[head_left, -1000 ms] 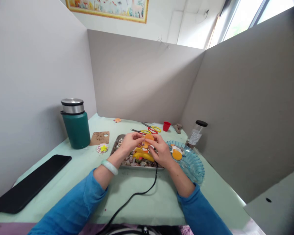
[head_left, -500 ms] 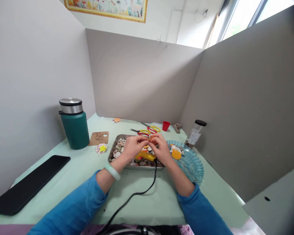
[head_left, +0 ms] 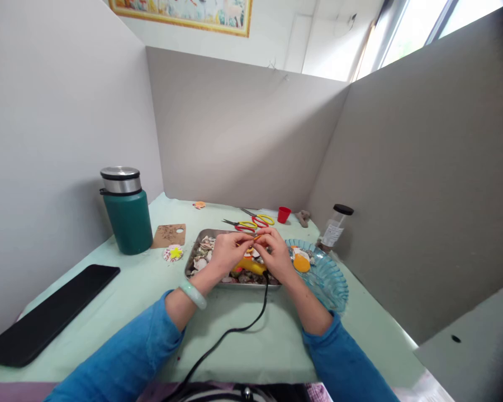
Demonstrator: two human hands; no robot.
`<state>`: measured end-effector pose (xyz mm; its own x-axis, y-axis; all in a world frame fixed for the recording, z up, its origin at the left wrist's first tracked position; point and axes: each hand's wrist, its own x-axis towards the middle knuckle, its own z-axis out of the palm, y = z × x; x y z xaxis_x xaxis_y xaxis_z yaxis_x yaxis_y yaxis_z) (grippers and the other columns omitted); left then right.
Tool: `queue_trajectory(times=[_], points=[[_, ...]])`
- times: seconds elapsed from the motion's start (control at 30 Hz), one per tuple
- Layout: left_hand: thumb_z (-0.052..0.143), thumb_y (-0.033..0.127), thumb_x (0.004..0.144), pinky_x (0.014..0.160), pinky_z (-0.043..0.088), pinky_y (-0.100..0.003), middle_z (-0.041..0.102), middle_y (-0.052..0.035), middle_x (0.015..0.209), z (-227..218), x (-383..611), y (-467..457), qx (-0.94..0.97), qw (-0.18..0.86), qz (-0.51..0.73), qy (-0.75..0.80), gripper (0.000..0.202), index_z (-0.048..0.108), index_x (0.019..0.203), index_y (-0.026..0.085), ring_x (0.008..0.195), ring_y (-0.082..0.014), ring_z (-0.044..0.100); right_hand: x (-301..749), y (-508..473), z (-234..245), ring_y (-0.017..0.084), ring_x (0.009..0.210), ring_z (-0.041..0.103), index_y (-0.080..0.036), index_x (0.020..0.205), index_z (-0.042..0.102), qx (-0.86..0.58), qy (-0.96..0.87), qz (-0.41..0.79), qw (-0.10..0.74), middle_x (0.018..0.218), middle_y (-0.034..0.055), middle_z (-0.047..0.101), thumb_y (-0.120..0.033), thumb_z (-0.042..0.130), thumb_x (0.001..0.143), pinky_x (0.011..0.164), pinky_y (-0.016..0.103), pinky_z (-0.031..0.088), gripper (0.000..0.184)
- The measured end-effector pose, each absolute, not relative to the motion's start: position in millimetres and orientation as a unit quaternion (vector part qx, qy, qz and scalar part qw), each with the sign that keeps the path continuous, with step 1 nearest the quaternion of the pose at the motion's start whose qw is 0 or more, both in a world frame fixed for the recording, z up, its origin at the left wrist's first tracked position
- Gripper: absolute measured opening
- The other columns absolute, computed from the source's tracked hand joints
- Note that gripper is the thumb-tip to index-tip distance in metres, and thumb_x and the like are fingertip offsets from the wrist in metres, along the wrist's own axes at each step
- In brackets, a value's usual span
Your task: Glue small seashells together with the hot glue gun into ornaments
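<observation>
Over the metal tray (head_left: 235, 286), my left hand (head_left: 231, 252) and my right hand (head_left: 277, 258) meet at the fingertips. Both pinch a small orange piece (head_left: 257, 238), mostly hidden by the fingers, so its kind cannot be made out. Beneath the hands a yellow corded tool (head_left: 251, 266), much like a glue gun, lies on the tray's contents. Its black cord (head_left: 240, 330) runs down toward the table's front edge. Seashells (head_left: 202, 261) and small stones fill the tray.
Left stand a green flask (head_left: 128, 218), a black mat (head_left: 58, 312), a cardboard piece (head_left: 167, 235) and a flower-like disc (head_left: 174, 253). Behind the tray lie two scissors (head_left: 245, 225) and a red cup (head_left: 284, 214). At right are a blue dish (head_left: 335, 285) and a jar (head_left: 334, 229). Grey partitions (head_left: 243, 134) enclose the table.
Both hands keep almost the same place and pinch. The orange piece between the fingertips seems slightly turned, with a little less of it showing.
</observation>
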<state>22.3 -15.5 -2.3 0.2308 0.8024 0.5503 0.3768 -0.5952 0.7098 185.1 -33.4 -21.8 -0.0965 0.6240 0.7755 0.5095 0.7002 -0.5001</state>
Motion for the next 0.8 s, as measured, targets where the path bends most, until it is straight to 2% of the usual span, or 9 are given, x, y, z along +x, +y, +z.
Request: queue_trajectory(times=[0.17,0.27,0.4,0.53,0.67,0.8], points=[[0.06,0.023,0.079,0.069,0.046,-0.025,0.075,-0.0014,0.081,-6,22,-16,0.764,0.179,0.488,0.382,0.015,0.075,0.082,0.022,0.072,-0.0159,0.066,185,-34,-24,0.02,0.097,0.058,-0.02,0.074,0.058,-0.402,-0.737,-0.036,0.542,0.101,0.007,0.058,-0.023,0.058,0.087,0.086,0.036,0.049,0.013],[0.06,0.024,0.078,0.069,0.047,-0.026,0.074,-0.0025,0.08,-5,21,-14,0.742,0.206,0.503,0.391,0.015,0.074,0.082,0.02,0.072,-0.0162,0.066,186,-36,-22,0.022,0.106,0.056,-0.021,0.084,0.06,-0.415,-0.727,-0.077,0.542,0.107,0.0083,0.058,-0.025,0.061,0.085,0.092,0.04,0.046,0.004],[0.065,0.027,0.072,0.064,0.048,-0.026,0.071,-0.0035,0.074,0,19,-8,0.673,0.36,0.512,0.394,0.014,0.071,0.079,0.016,0.067,-0.0158,0.063,189,-36,-21,0.025,0.114,0.052,-0.022,0.105,0.059,-0.4,-0.752,-0.095,0.515,0.116,0.0104,0.055,-0.025,0.063,0.083,0.097,0.043,0.043,0.023],[0.072,0.035,0.066,0.059,0.047,-0.026,0.066,-0.0024,0.068,4,17,-6,0.581,0.514,0.51,0.372,0.026,0.067,0.079,0.013,0.058,-0.0126,0.058,192,-34,-22,0.024,0.116,0.051,-0.021,0.108,0.06,-0.374,-0.783,-0.077,0.492,0.12,0.0112,0.054,-0.024,0.06,0.085,0.099,0.042,0.042,0.023],[0.074,0.043,0.064,0.06,0.048,-0.027,0.065,-0.0031,0.067,6,15,-9,0.565,0.564,0.48,0.365,0.036,0.066,0.08,0.012,0.057,-0.0126,0.058,193,-32,-22,0.021,0.109,0.055,-0.021,0.103,0.062,-0.363,-0.787,-0.035,0.498,0.115,0.0101,0.06,-0.022,0.051,0.09,0.094,0.038,0.045,0.017],[0.071,0.05,0.067,0.061,0.047,-0.027,0.068,-0.0065,0.078,4,13,-3,0.572,0.519,0.491,0.403,0.041,0.065,0.083,0.012,0.064,-0.0145,0.059,193,-34,-21,0.018,0.087,0.062,-0.019,0.096,0.063,-0.415,-0.757,0.066,0.501,0.092,0.0056,0.067,-0.029,0.047,0.093,0.082,0.031,0.048,0.019]])
